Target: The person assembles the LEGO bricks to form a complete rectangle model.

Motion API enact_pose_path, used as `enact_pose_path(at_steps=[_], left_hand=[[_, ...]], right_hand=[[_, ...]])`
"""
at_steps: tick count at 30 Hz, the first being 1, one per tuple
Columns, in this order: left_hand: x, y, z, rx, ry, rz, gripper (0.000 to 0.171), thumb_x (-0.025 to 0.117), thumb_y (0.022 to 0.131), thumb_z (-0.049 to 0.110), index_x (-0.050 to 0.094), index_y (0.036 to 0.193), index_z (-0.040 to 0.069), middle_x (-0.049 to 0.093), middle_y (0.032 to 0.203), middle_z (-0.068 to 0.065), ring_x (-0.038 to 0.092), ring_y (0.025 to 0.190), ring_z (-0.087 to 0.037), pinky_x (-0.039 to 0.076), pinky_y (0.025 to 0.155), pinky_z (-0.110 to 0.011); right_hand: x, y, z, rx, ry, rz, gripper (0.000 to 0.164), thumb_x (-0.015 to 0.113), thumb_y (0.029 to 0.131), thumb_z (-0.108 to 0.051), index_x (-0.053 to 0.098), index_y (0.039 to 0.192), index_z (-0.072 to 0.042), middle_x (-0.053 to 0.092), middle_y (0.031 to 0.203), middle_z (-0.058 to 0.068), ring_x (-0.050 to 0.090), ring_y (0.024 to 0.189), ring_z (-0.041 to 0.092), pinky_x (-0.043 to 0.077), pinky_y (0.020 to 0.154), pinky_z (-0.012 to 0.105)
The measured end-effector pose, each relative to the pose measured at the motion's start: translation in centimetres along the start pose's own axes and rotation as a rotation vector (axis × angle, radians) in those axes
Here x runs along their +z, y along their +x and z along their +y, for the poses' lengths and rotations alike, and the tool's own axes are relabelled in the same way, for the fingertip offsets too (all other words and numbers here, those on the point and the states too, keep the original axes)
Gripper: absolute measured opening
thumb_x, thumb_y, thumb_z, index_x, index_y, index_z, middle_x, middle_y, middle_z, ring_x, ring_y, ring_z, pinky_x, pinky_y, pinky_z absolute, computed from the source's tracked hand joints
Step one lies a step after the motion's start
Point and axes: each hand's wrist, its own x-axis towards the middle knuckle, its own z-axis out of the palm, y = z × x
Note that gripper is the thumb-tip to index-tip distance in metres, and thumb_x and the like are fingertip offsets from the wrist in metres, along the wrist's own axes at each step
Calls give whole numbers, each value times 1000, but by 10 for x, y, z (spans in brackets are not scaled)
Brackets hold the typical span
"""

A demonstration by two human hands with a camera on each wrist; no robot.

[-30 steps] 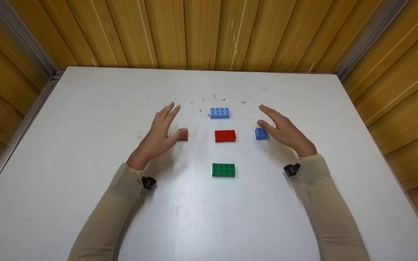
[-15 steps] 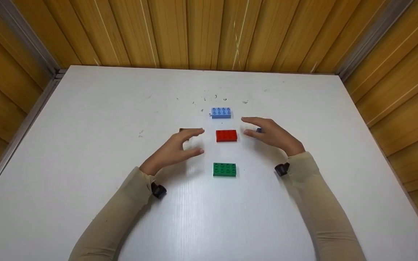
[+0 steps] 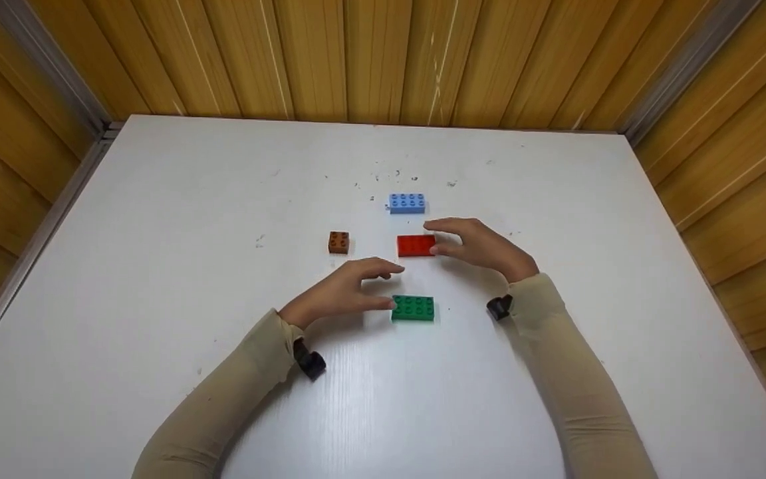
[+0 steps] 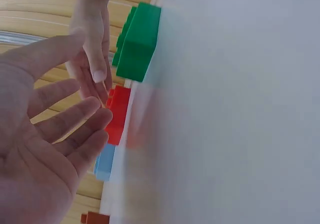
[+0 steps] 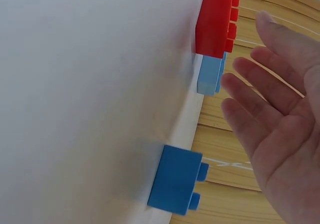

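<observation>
My left hand point(image 3: 340, 289) hovers just left of a green building brick point(image 3: 413, 308), its thumb tip over the brick's left edge in the head view. Its fingers are spread and hold nothing. On the right, my right hand point(image 3: 483, 246) is by the red brick point(image 3: 415, 245), thumb and fingers parted, with nothing between them. The left wrist view shows the green brick point(image 4: 137, 42) apart from the palm. A small dark blue brick point(image 5: 175, 180) stands below the right hand in the right wrist view; the right hand hides it in the head view.
A light blue brick point(image 3: 407, 203) lies behind the red one. To the left sits a small brown brick point(image 3: 338, 242). All rest on a white table point(image 3: 157, 199), with yellow wood-look panels point(image 3: 370, 60) at its back and sides.
My left hand has moved right and nearer, from the brown brick to the green one. My right hand has moved left from the dark blue brick to the red one. The bricks have stayed put.
</observation>
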Motion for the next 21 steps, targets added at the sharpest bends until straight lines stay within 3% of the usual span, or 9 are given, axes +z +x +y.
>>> enact_pose_path(at_steps=[6, 11, 21], left_hand=[[8, 4, 1, 80, 24, -33, 54, 76, 83, 26, 58, 131, 7, 61, 130, -6, 55, 118, -20, 41, 106, -37], [11, 7, 3, 108, 44, -62, 50, 77, 82, 21, 61, 127, 6, 65, 123, -6, 58, 113, -17, 43, 103, -34], [16, 10, 7, 32, 98, -99, 41, 75, 84, 17, 66, 124, 10, 66, 118, -2, 59, 107, -13, 46, 99, -32]], right_hand=[[5, 4, -4, -19, -27, -12, 52, 64, 93, -25, 49, 141, -13, 49, 146, 6, 40, 138, 28, 29, 114, 48], [6, 6, -6, -16, -40, -13, 50, 65, 92, -24, 52, 139, -11, 51, 143, 7, 43, 136, 27, 30, 114, 47], [8, 6, -9, 54, -61, -22, 50, 67, 91, -25, 53, 138, -15, 52, 141, 7, 43, 133, 27, 32, 113, 46]])
